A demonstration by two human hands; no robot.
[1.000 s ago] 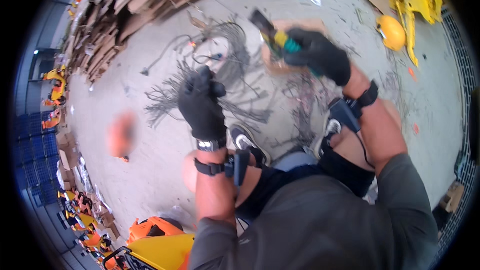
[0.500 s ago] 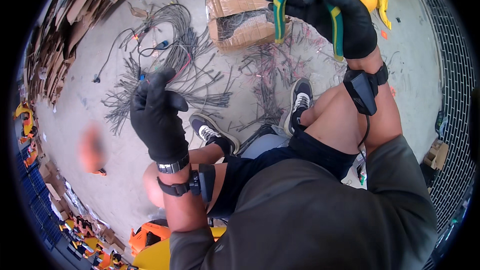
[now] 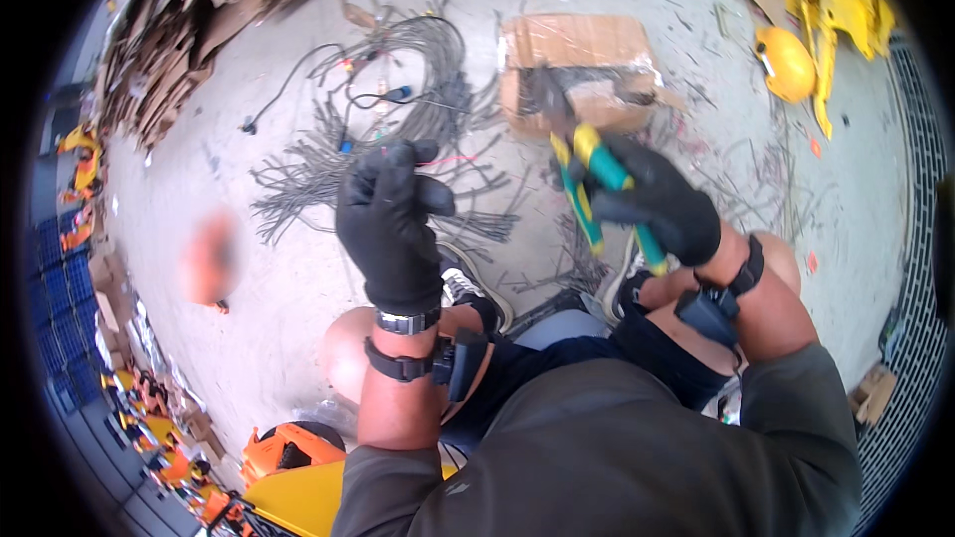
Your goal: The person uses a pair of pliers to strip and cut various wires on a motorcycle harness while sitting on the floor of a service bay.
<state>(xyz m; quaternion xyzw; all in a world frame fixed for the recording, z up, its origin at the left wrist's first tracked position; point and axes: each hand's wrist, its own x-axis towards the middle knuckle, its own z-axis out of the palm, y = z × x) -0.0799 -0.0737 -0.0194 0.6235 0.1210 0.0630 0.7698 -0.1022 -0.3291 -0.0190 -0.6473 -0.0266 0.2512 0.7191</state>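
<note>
My left hand (image 3: 386, 234), in a black glove, is raised with thumb and fingers pinched together. A thin red wire (image 3: 453, 159) extends right from its fingertips; its end inside the grip is hidden. My right hand (image 3: 662, 204), also gloved in black, grips cutting pliers (image 3: 602, 164) with green and yellow handles. Their dark jaws point up and away, in front of the cardboard box, and the handles are spread. Beyond my left hand a large bundle of grey cables (image 3: 428, 60) lies on the floor, its many cut ends fanned out.
A torn, taped cardboard box (image 3: 572, 40) lies ahead, with cable scraps scattered around it. Flattened cardboard (image 3: 189, 40) is piled at far left. Yellow parts (image 3: 846, 0) and a yellow rounded piece (image 3: 786, 65) lie at far right. An orange-and-yellow object (image 3: 293, 452) is beside me at lower left.
My right hand has come down and inward with the pliers, whose jaws now show. My left hand stays pinched and appears farther right. The view has shifted, so the floor items appear farther right.
</note>
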